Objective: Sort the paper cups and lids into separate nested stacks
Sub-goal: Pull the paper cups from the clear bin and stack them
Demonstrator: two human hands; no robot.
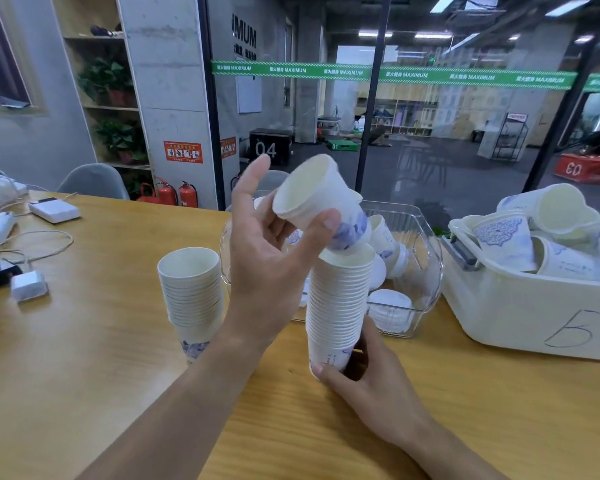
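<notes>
My left hand (267,251) holds a white paper cup (317,202) with blue print, tilted, its bottom at the mouth of a tall nested cup stack (338,299). My right hand (368,372) grips the base of that tall stack on the wooden table (84,358). A shorter nested cup stack (193,296) stands to the left. Behind my hands, a clear plastic bin (426,271) contains loose cups and white lids (390,310). At the right a cream tub (534,313) is full of loose cups (506,240).
Small white boxes (54,209), a white adapter (28,285) and cables (32,244) lie on the table's left side. A grey chair (92,181) stands behind the table. A glass wall runs along the table's far edge.
</notes>
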